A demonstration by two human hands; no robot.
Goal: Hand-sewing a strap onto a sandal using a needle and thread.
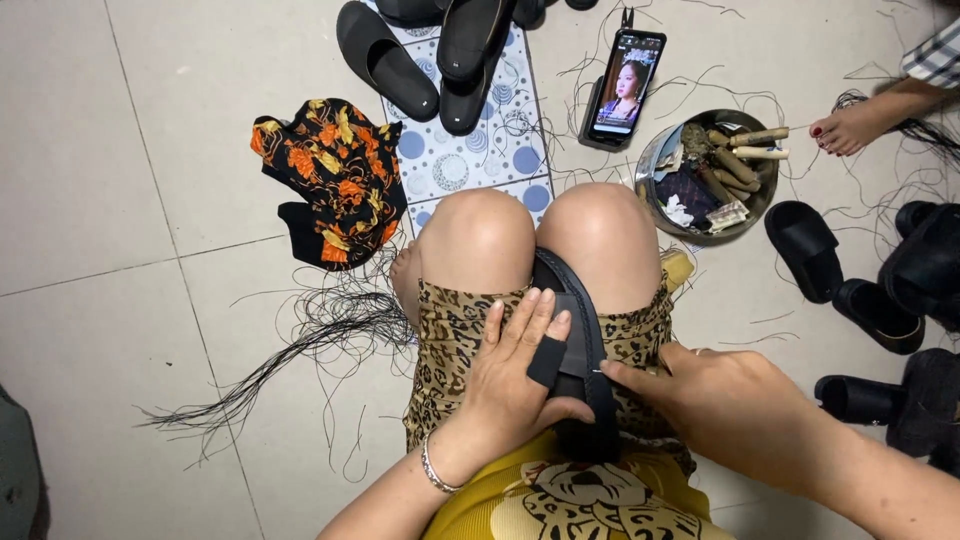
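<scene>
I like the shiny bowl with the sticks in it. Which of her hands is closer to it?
Right. The right hand works at the black sandal on her lap, below the metal bowl on the same side. The left hand lies flat on the sandal, further across.

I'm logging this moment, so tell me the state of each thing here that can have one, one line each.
Black sandal: clamped between the knees, sole edge up.
Left hand: flat on the sandal, steadying it.
Right hand: fingertips pinched at the sandal's edge.
Phone: propped up, screen lit.
Metal bowl: upright, filled with tools and scraps.
Black threads: loose, spread over the floor.
Floral cloth: crumpled on the floor.
</scene>
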